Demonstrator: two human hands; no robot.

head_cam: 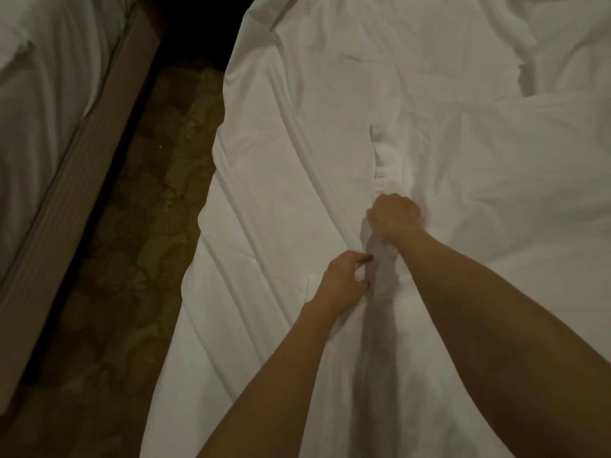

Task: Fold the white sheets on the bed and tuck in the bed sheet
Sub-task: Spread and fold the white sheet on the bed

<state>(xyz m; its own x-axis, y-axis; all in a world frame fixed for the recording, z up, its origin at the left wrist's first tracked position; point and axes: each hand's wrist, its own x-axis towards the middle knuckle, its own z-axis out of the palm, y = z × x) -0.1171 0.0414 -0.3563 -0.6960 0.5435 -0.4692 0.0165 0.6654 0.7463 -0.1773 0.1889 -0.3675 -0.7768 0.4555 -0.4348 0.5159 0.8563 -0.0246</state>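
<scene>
Both hands grip a bunched white sheet point(380, 180) on the bed point(297, 127): right hand point(393, 216) clenched at twelve o'clock, left hand point(344, 279) fingers point(362, 258) pinching just below.

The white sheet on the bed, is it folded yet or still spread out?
Not folded. The white sheet lies spread and wrinkled over the bed, gathered into a bunched ridge where the right hand and left hand grip it.

Both my bare forearms reach forward, side by side. My right hand point(393, 217) is farther out, fingers point(380, 215) curled into a tight fist, knuckles up. My left hand point(344, 281) sits just behind and left of it, thumb and fingers bent in a pinch, wrist slightly cocked.
</scene>
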